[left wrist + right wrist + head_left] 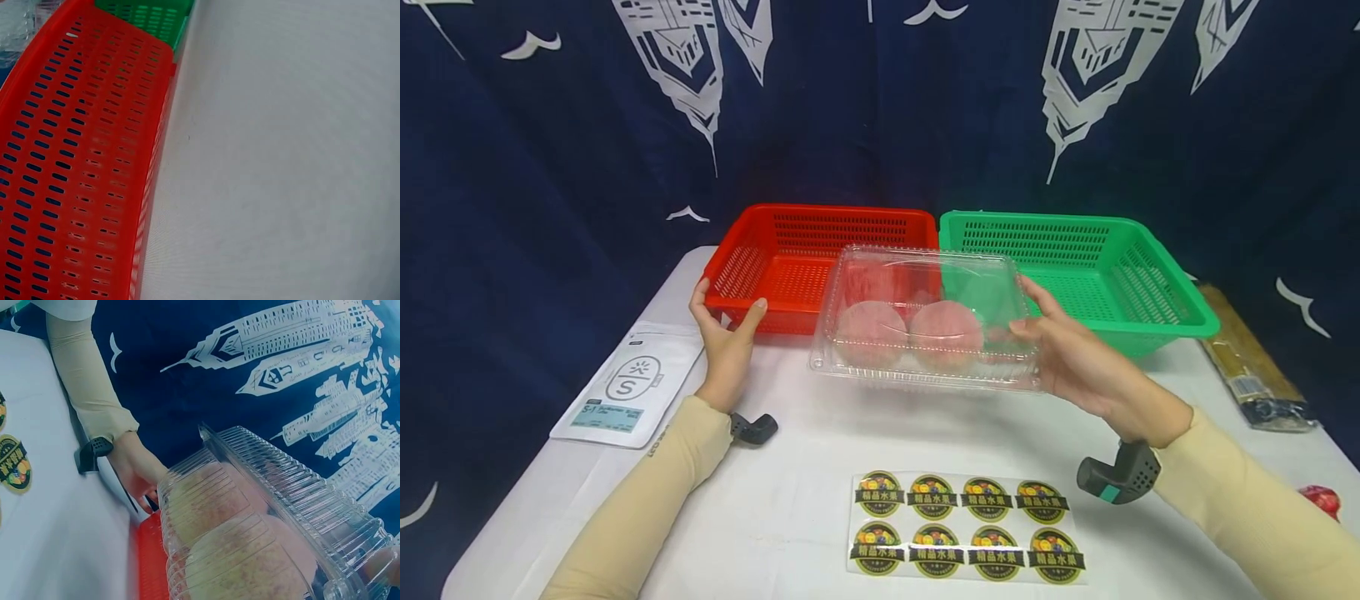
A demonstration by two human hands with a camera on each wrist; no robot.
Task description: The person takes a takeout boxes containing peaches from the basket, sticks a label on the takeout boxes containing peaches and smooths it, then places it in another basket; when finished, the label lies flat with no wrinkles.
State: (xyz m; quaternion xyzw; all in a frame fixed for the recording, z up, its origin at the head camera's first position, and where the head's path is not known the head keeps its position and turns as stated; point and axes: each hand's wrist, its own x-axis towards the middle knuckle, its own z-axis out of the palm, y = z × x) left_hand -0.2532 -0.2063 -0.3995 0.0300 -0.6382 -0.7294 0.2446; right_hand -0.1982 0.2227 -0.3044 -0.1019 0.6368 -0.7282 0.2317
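A clear plastic clamshell box (925, 317) with pinkish round fruits (871, 332) inside hangs a little above the white table, in front of both baskets. My right hand (1060, 346) grips its right end, thumb at the front and fingers behind. The right wrist view shows the ribbed box (262, 512) close up with fruit filling it. My left hand (726, 333) cups the near left corner of the red basket (820, 212), fingers spread and fairly straight, thumb on the front wall. The left wrist view shows only the red basket's wall (75, 156) and the bare table.
A green basket (1060, 221) stands right of the red one, touching it. A sheet of round fruit stickers (962, 525) lies at the table's front. A white pouch (625, 387) lies at the left, a dark packet (1247, 367) at the right edge, a small red thing (1321, 498) near it.
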